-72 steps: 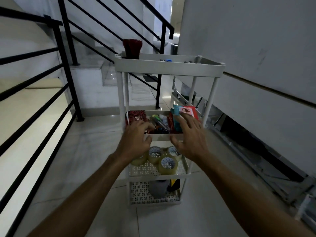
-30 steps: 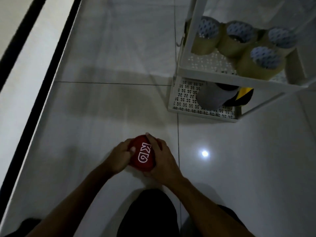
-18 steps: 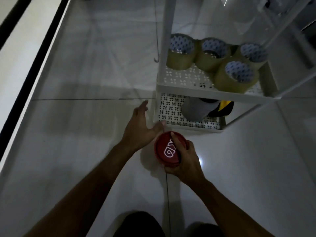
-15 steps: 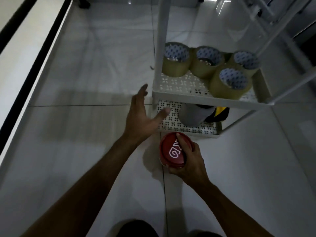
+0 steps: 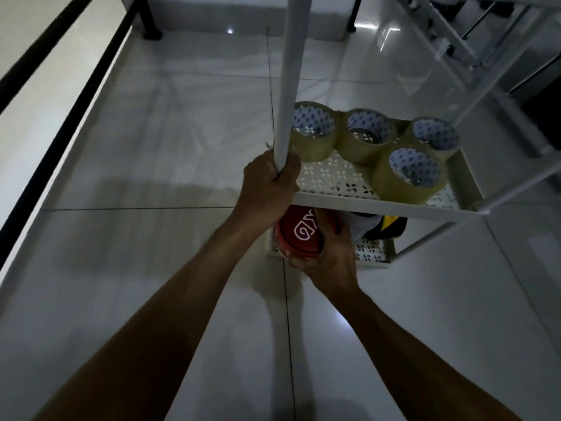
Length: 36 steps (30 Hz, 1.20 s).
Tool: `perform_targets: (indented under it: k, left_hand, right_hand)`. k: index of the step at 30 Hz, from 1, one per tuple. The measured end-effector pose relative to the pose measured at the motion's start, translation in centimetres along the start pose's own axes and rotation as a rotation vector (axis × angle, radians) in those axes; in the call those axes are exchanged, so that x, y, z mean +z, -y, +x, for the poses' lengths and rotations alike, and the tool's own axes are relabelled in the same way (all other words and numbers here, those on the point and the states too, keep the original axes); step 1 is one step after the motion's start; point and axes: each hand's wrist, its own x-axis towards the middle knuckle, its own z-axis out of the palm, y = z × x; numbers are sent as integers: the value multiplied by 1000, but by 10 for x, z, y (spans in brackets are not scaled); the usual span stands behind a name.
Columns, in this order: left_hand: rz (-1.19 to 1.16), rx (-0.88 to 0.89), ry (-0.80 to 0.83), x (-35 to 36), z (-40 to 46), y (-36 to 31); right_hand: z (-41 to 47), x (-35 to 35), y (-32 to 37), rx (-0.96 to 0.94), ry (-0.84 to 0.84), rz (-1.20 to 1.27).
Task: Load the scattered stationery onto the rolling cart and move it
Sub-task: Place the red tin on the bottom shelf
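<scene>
The white rolling cart (image 5: 379, 205) stands on the tiled floor in front of me. My left hand (image 5: 268, 186) is closed around its front left post (image 5: 290, 71), just above the lower shelf. My right hand (image 5: 326, 256) holds a round red container (image 5: 299, 233) with a white logo on its lid, at the front left corner of the bottom shelf, partly under the shelf above. Several rolls of brown packing tape (image 5: 408, 176) stand on the perforated lower shelf. A grey object (image 5: 362, 226) and a black-and-yellow roll (image 5: 388, 227) lie on the bottom shelf.
A black stair railing (image 5: 60, 95) runs along the left, with a railing foot (image 5: 148, 22) at the top. A white metal frame (image 5: 473, 41) lies along the wall at top right. Glossy grey floor tiles (image 5: 167, 268) surround the cart.
My left hand has gone from open beside the cart to closed on the front left post. My right hand has carried the red container forward onto the bottom shelf's front corner.
</scene>
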Motion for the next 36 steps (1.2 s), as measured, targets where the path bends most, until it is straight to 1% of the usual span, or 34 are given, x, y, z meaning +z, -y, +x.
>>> perform_targets:
  k: [4,7,9,11,13,14,15,17,19,21,23,27,28,29,31,36]
  left_hand:
    - [-14,12,27,0,0,2]
    - [-31,31,17,1,-2,1]
    - [-34,44,13,2,-3,1]
    - [-16,59,11,1,-4,1]
    - [-7,60,17,0,-4,0]
    - [-7,57,22,-1,-5,-1]
    - [-7,56,26,-1,-5,-2]
    - [-6,58,32,-2,-5,-2]
    - [-15,60,36,-2,-6,-2]
    - [-23,72,29,-1,-8,-1]
    - [-7,105,23,-1,-12,0]
    - [-2,149,48,-2,-20,3]
    - [-9,147,51,-2,-20,3]
    - [-16,139,53,-2,-21,3]
    - [-12,119,56,-2,-21,2]
    - [39,91,64,-1,-20,5]
  right_hand:
    - [14,3,-5,42,-10,102]
    - [25,16,-5,118,-38,165]
    - [31,32,-8,172,19,118]
    - [31,45,-9,206,113,79]
    - [25,55,-8,232,206,90]
    - [21,56,-5,231,244,51]
    - [19,56,-5,239,255,-16]
    - [19,56,-4,296,245,-8]
    - [21,52,-3,308,268,-3]
    - [18,45,-2,307,294,-30]
    - [9,37,0,263,310,-100]
    - [-5,19,0,76,257,-408]
    - [-6,16,-1,22,261,-464]
    - [-9,13,0,-19,300,-497]
    - [-11,13,1,-36,382,-507]
    - [-7,21,5,-11,386,-525]
